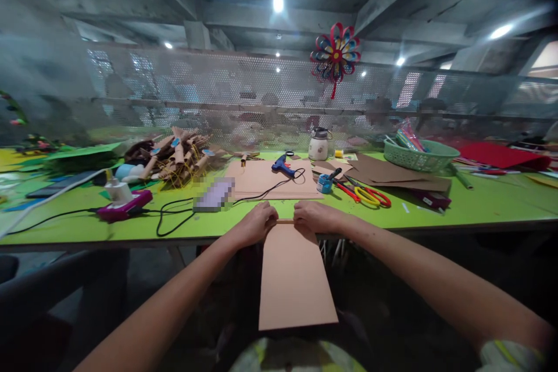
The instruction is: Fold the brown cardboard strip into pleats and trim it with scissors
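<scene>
Both my hands grip the far end of a sheet of brown kraft paper [296, 285], whose near end hangs down past the table edge toward me. My left hand [258, 222] pinches the left corner and my right hand [317, 217] pinches the right one. Between them the paper's end looks rolled into a narrow tube or fold. Beyond my hands lies a stack of flat brown paper [248, 180] with a blue glue gun [283, 166] on it. Close to my right hand stands a small blue jar [324, 184].
Scissors [368, 196] with yellow and red handles lie right of the jar. A purple power strip [124, 205], cables and a phone [214, 195] are at left. Rolled paper pieces [178, 157] pile behind them. A white bottle [318, 145] and green basket [421, 155] stand farther back.
</scene>
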{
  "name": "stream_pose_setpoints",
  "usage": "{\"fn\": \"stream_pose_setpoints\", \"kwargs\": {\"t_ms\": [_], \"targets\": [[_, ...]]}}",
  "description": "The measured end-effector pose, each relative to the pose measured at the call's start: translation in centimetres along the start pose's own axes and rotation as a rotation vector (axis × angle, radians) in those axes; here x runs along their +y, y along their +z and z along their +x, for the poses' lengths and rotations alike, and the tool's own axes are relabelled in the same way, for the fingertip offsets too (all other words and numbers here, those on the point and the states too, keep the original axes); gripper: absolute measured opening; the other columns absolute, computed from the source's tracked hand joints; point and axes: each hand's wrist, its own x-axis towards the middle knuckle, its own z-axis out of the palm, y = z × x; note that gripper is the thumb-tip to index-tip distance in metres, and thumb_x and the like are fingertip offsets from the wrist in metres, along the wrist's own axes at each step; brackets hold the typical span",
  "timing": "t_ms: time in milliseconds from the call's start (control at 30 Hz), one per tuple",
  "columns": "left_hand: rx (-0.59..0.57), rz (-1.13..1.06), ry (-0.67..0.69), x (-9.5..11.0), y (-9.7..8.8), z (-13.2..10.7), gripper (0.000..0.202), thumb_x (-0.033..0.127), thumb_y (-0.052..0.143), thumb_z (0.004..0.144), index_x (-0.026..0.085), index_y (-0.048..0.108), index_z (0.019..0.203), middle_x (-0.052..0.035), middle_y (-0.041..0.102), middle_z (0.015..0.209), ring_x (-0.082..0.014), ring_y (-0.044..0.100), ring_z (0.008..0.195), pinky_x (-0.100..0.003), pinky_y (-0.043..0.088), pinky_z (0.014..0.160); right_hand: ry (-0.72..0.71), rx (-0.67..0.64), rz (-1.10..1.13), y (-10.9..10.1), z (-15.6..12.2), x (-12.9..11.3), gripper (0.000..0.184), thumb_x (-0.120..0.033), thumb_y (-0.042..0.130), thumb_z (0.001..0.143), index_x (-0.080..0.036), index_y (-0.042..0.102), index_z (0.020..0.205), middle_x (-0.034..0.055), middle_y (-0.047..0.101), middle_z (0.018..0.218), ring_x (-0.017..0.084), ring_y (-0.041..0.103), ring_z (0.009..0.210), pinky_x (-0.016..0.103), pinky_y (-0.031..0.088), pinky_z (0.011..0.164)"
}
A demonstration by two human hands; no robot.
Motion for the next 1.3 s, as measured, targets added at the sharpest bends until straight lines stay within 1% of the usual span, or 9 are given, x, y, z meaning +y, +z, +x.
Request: {"fn": "stream_pose_setpoints", "kwargs": {"t_ms": [167, 367, 500, 600, 667, 833, 967, 1100, 1300], "targets": [[0.076, 0.159, 0.105, 0.8, -0.1, -0.4, 0.014, 0.017, 0.046, 0.087, 0.014, 0.057, 0.08, -0.0075, 0.051, 0.082, -0.0198, 0.045, 0.079, -0.034, 0.037, 0.074, 0.025, 0.012, -0.086, 0.6, -0.1, -0.1, 0.013, -0.017, 0.053, 0.087, -0.014, 0.064, 0.082, 0.0062, 0.059, 0.082, 0.016, 0.053, 0.077, 0.025, 0.034, 0.062], [0.06, 0.163, 0.134, 0.8, -0.2, -0.4, 0.017, 0.017, 0.044, 0.088, 0.014, 0.057, 0.078, -0.0068, 0.049, 0.08, -0.0186, 0.045, 0.076, -0.03, 0.037, 0.069, -0.023, -0.022, -0.134, 0.3, -0.7, 0.0, 0.012, -0.017, 0.051, 0.088, -0.014, 0.06, 0.082, 0.0062, 0.059, 0.082, 0.017, 0.052, 0.08, 0.025, 0.033, 0.063], [0.023, 0.035, 0.031, 0.2, -0.5, 0.0, 0.011, 0.02, 0.05, 0.085, 0.015, 0.059, 0.081, -0.0061, 0.053, 0.083, -0.018, 0.048, 0.079, -0.028, 0.039, 0.068, -0.011, -0.057, -0.12, -0.1, -1.1, -0.1, 0.01, -0.015, 0.049, 0.088, -0.013, 0.058, 0.083, 0.007, 0.06, 0.085, 0.016, 0.053, 0.08, 0.026, 0.034, 0.065], [-0.086, -0.05, -0.082, -0.1, -0.9, 0.4, 0.011, 0.026, 0.056, 0.081, 0.016, 0.06, 0.081, -0.0031, 0.055, 0.078, -0.0161, 0.05, 0.072, -0.026, 0.038, 0.063, 0.013, -0.015, -0.12, 0.1, -1.4, -0.4, 0.008, -0.013, 0.049, 0.084, -0.014, 0.056, 0.08, 0.0061, 0.059, 0.083, 0.015, 0.052, 0.076, 0.026, 0.033, 0.063], [-0.113, -0.073, -0.101, -0.2, -1.0, 0.5, 0.012, 0.027, 0.056, 0.081, 0.016, 0.06, 0.081, -0.002, 0.055, 0.075, -0.015, 0.049, 0.068, -0.025, 0.036, 0.06, 0.027, 0.031, -0.138, 0.5, -1.6, -0.5, 0.008, -0.013, 0.049, 0.084, -0.014, 0.055, 0.079, 0.0056, 0.058, 0.081, 0.015, 0.051, 0.074, 0.026, 0.032, 0.062], [0.011, 0.006, 0.081, 0.0, -0.6, 0.0, 0.009, 0.014, 0.05, 0.082, 0.015, 0.053, 0.074, -0.0036, 0.05, 0.078, -0.0153, 0.047, 0.073, -0.025, 0.035, 0.064, 0.026, 0.113, -0.179, 1.3, -1.8, -0.5, 0.006, -0.017, 0.048, 0.084, -0.015, 0.053, 0.079, 0.005, 0.056, 0.079, 0.015, 0.049, 0.074, 0.026, 0.032, 0.062], [0.043, 0.107, 0.186, 0.2, -0.2, -0.3, 0.008, 0.013, 0.048, 0.083, 0.015, 0.05, 0.075, -0.0043, 0.046, 0.081, -0.0157, 0.044, 0.075, -0.026, 0.035, 0.064, -0.014, 0.123, -0.189, 1.3, -1.9, -0.5, 0.007, -0.017, 0.048, 0.086, -0.015, 0.052, 0.08, 0.0053, 0.055, 0.08, 0.015, 0.048, 0.075, 0.026, 0.033, 0.062], [0.04, 0.135, 0.214, 0.0, -0.3, -0.1, 0.01, 0.012, 0.049, 0.082, 0.016, 0.05, 0.072, -0.0028, 0.043, 0.077, -0.0144, 0.041, 0.069, -0.025, 0.032, 0.06, -0.048, 0.119, -0.202, 1.1, -2.2, -0.3, 0.007, -0.016, 0.049, 0.086, -0.015, 0.052, 0.08, 0.0054, 0.054, 0.082, 0.016, 0.047, 0.077, 0.026, 0.033, 0.063], [-0.034, 0.142, 0.261, 0.4, -1.1, -0.1, 0.018, 0.006, 0.046, 0.081, 0.015, 0.052, 0.067, -0.0024, 0.043, 0.072, -0.0143, 0.04, 0.066, -0.026, 0.031, 0.059, -0.108, 0.088, -0.202, 1.2, -2.6, 0.4, 0.004, -0.013, 0.051, 0.087, -0.015, 0.052, 0.084, 0.0055, 0.054, 0.086, 0.016, 0.046, 0.079, 0.026, 0.034, 0.064]]}}
